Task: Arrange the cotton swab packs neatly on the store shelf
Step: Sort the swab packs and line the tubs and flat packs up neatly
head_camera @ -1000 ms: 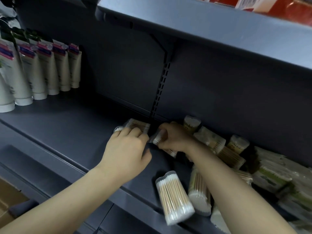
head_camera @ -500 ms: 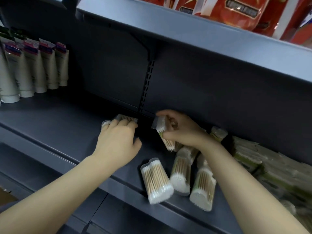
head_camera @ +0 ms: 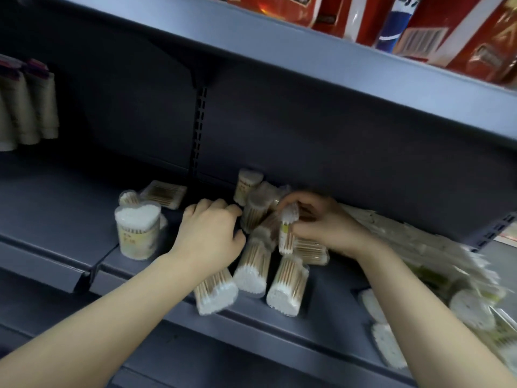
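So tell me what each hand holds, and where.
The right hand pinches a swab pack around its upper half. Whether the left hand, fingers curled among the packs, holds anything cannot be told.

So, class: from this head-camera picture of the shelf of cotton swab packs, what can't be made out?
- Head view: left hand fingertips, curled out of sight, so its grip is unclear.
- Print on upright clear plastic swab tub: blurred.
- White flat packs at right: motion-blurred.
- Red packets above: cut off by the edge.

Grey store shelf [head_camera: 64, 219], swab packs [head_camera: 251, 264] lying, one pack upright [head_camera: 137, 233]
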### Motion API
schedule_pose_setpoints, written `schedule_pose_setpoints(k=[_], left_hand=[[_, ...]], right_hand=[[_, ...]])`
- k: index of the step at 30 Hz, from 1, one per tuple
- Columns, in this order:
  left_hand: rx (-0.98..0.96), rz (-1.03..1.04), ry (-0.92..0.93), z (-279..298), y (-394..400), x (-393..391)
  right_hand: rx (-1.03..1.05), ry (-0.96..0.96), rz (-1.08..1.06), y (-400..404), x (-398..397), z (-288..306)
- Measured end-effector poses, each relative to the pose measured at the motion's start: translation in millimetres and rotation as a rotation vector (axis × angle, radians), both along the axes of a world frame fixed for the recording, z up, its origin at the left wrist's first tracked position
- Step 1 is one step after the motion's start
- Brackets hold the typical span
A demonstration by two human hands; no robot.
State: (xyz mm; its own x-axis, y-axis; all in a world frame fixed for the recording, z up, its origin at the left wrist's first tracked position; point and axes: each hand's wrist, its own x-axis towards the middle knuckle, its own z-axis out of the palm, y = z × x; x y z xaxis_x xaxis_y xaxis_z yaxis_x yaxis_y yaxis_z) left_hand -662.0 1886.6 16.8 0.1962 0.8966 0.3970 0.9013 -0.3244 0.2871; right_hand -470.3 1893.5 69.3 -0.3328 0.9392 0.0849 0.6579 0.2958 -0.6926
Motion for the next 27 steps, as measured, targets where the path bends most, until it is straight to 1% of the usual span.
schedule_pose_setpoints(k=[4,8,11,19,24,27], left_hand=[[-0.019,-0.043,0.021,-2.4,-3.4,23.1],[-0.031,-0.075,0.016,-2.4,-8.0,43.7],[-0.026,-0.082,0.024,-0.1,-9.4,57.8],[-0.012,-0.127,0.036,1.9,-12.4,92.6],[-0.029,-0.169,0.051,4.0,-13.3,119.2],[-0.028,-0.211,0.064,0.0,-11.8,136.8]], right_hand=[[0.020,-0.043,-0.040,-9.9,25.7,-4.2],[0.011,-0.013,-0.082,-17.7,48.6,-8.3],[0.049,0.009,-0.108,-24.3,63.6,-8.8],[0.138,-0.006,-0.281,-39.3,101.2,-11.4],[0.159,0.005,-0.318,-49.8,124.2,-10.3],[0.149,0.026,-0.304,-58.4,137.0,-10.4]])
